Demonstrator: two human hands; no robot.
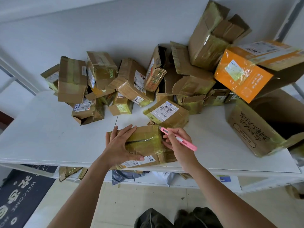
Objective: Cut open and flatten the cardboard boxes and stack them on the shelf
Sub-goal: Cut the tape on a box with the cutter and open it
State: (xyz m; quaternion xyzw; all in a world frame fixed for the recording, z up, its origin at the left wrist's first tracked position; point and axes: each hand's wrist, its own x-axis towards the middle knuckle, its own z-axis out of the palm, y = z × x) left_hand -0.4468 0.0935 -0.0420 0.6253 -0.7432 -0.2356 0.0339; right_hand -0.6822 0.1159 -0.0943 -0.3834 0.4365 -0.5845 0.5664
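Left hand point(120, 145) flat on box point(144, 143) at table's point(49, 129) edge; right hand point(178, 143) fingers grip cutter point(179, 139).

Box held flat for cutting on white table point(49, 129).
Left hand point(120, 147) presses on the taped box point(144, 142); right hand point(178, 142) grips a pink knife point(179, 139) at the box's far right corner.

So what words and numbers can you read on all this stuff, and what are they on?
"WELCOME": on the dark doormat on the floor.
"4UU4", seen upside down: on a small white sticker on a box in the pile.
Handwritten characters on the big box at right: I cannot read them.
White print on the orange box: too small.
Shipping labels, such as the barcode label: too blurred.
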